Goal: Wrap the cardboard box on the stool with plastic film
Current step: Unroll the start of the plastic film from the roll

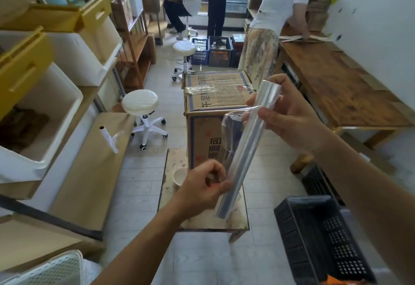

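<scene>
Little is done yet: the cardboard box point(215, 113) stands at frame centre on the stool point(202, 217), mostly bare. Right hand point(289, 118) grips the film roll point(247, 149); left hand point(204, 190) pinches its loose edge.

Your cardboard box point(215, 104): brown, blue-edged print, red characters on front, upright at frame centre, on far part of worn square stool point(202, 217) at lower centre. Clear tape strip across box top. Your plastic film roll point(247, 149): shiny, tilted diagonally before box, loose film flap peeled near upper end.
</scene>
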A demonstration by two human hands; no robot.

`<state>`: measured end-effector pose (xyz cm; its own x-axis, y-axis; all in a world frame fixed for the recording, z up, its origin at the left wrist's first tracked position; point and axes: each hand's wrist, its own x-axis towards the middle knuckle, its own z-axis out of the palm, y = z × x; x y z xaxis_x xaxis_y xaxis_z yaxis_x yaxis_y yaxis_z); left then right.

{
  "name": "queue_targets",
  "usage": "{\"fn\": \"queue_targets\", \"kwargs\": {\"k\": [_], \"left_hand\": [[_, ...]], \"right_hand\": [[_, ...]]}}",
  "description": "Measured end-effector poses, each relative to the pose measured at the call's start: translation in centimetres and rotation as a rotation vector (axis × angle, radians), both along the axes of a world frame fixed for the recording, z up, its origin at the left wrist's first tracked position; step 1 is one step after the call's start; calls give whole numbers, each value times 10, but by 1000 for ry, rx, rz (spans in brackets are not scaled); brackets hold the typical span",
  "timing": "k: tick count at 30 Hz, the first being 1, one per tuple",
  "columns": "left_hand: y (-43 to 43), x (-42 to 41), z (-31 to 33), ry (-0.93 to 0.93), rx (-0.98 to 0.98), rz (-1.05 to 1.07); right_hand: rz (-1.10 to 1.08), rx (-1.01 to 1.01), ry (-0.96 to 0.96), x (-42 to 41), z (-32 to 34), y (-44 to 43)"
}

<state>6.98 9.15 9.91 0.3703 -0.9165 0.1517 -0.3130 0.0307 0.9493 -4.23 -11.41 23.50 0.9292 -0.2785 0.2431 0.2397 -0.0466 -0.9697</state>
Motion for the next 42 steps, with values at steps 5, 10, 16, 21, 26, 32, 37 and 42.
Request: {"fn": "queue_targets", "kwargs": {"k": [5,10,16,21,26,32,37,42], "left_hand": [[4,2,-5,212,-54,-29],[-1,-8,-5,319,-139,191],[-1,-14,3,186,-205,208],[5,-5,3,200,-191,184],[23,20,-14,243,-105,259],[-1,-8,4,282,-66,94],[-19,-28,5,404,42,35],[-20,-39,3,662,-5,143]], "right_hand": [[23,14,12,-5,5,-9],[62,106,10,-7,8,-15],[53,88,13,-12,6,-20],[-33,-61,18,-19,7,-29],[-125,-51,-31,-39,26,-51],[-130,-26,-43,-28,28,-45],[-75,-5,-33,-21,20,-41],[-72,-10,-54,-21,15,-41]]}}
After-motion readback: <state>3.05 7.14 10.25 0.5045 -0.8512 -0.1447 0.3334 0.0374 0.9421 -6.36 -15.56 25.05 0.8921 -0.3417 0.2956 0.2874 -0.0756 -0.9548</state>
